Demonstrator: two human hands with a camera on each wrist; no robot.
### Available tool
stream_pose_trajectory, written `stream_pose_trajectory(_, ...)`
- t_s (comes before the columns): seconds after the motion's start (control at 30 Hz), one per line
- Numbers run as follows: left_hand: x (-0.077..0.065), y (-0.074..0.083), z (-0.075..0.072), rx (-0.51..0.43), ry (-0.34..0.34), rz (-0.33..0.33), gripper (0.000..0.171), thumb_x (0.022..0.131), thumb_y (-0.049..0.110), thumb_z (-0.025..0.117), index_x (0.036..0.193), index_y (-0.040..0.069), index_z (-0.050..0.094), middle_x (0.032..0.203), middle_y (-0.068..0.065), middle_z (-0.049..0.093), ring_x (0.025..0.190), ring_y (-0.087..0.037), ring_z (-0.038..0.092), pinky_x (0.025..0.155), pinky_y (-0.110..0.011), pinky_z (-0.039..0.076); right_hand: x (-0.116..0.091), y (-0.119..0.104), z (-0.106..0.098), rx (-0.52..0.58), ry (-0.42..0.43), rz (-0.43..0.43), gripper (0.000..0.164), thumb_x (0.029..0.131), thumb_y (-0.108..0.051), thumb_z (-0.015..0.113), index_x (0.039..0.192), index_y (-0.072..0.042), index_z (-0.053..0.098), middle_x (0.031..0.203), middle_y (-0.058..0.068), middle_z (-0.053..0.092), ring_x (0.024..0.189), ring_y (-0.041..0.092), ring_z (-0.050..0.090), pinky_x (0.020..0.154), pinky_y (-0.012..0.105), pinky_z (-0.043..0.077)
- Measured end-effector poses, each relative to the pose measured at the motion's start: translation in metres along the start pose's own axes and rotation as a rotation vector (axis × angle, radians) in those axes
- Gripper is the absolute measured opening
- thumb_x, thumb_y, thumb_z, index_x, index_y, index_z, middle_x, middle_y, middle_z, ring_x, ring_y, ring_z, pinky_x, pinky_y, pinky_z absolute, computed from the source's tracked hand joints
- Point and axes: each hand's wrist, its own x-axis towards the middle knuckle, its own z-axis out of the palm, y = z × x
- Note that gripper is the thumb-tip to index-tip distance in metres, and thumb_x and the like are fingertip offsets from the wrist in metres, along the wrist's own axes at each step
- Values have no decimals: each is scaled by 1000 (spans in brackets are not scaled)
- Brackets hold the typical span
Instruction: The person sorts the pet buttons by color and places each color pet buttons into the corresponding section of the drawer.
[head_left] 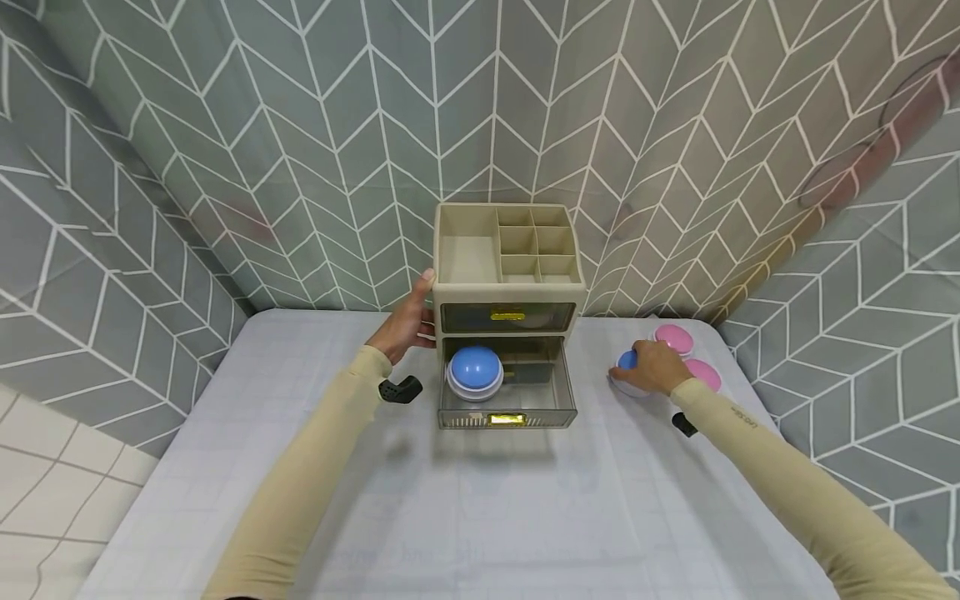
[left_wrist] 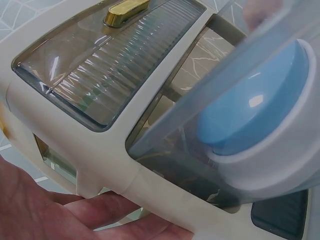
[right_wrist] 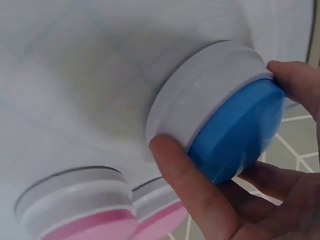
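Observation:
A beige drawer organizer (head_left: 510, 287) stands at the table's back. Its lower clear drawer (head_left: 543, 400) is pulled out with a blue-topped, white-based push button (head_left: 475, 369) in it, at the left side. My left hand (head_left: 407, 323) rests against the organizer's left side, thumb up near the top edge; its fingers (left_wrist: 107, 210) lie along the side wall in the left wrist view. To the right, my right hand (head_left: 660, 367) holds a second blue-topped push button (right_wrist: 240, 130), thumb and fingers spread around its white rim. That button stands on the tabletop.
Two pink-topped push buttons (head_left: 673, 337) (head_left: 703, 375) sit beside the right hand, near the table's right edge. The organizer's closed upper drawer (head_left: 472, 318) has a gold handle, and open compartments (head_left: 517, 242) form its top. A patterned curtain (head_left: 337, 167) hangs behind the white table (head_left: 480, 517).

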Motion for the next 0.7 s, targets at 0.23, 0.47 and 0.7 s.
stream_pose_trajectory(0.23, 0, 0, 1, 10, 8, -9, 94, 100, 76, 19, 153, 1, 42, 134, -34, 62, 105, -32, 71, 91, -44, 58, -4, -5, -14, -2, -23, -10, 71, 87, -45, 81, 118, 16, 65, 104, 31, 73, 92, 44, 70, 82, 55, 61)
stream_pose_trajectory(0.47, 0, -1, 0, 13, 3, -7, 96, 99, 77, 18, 153, 0, 42, 135, -35, 62, 106, -33, 71, 93, -46, 58, -9, -15, -32, 44, -103, -25, 76, 88, -48, 82, 125, 16, 64, 114, 32, 72, 97, 42, 71, 87, 56, 62)
stream_pose_trajectory(0.7, 2, 0, 1, 23, 4, -11, 97, 100, 77, 17, 151, 0, 44, 136, -35, 62, 110, -35, 71, 97, -50, 57, -16, -39, -56, 36, -111, -83, 77, 87, -51, 83, 127, 12, 66, 115, 30, 73, 95, 40, 72, 85, 57, 62)
